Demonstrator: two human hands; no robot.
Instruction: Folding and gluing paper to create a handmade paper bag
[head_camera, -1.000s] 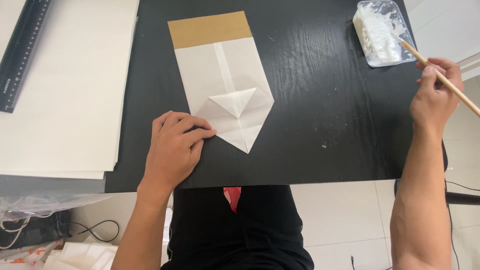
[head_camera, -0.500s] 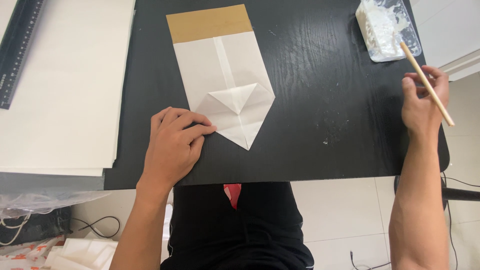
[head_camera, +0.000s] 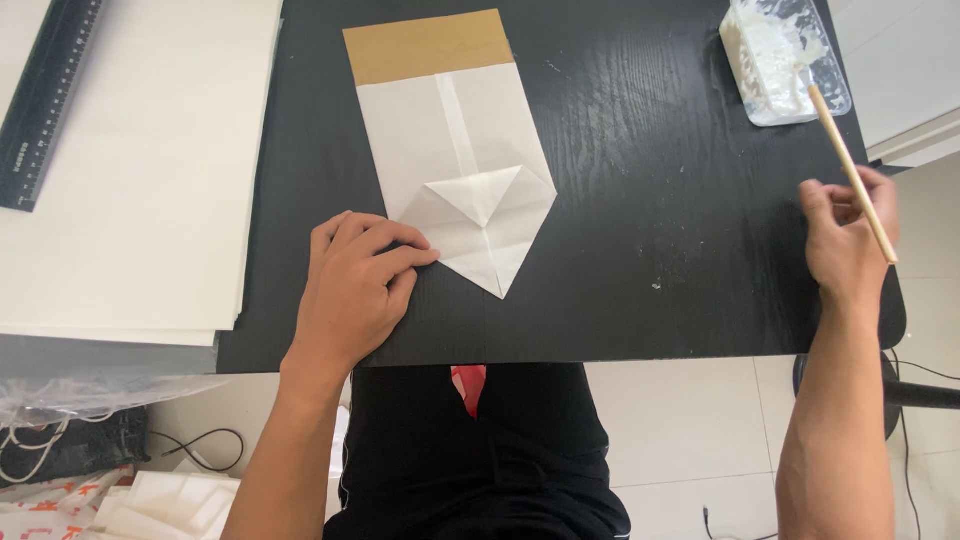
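The counter (head_camera: 640, 250) was black with a wood grain, its near edge running across the view above the person's lap. On it lay a folded white paper bag (head_camera: 465, 175) with a brown band at its far end and a pointed near end. At the far right corner sat a clear plastic tub (head_camera: 783, 60) of white paste. A stack of large white sheets (head_camera: 140, 170) overlapped its left side, with a black ruler (head_camera: 45, 100) lying on top.

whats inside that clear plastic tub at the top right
The clear tub holds a white, lumpy paste. The thin wooden stick in the right hand reaches over its edge; whether its tip touches the paste cannot be told.
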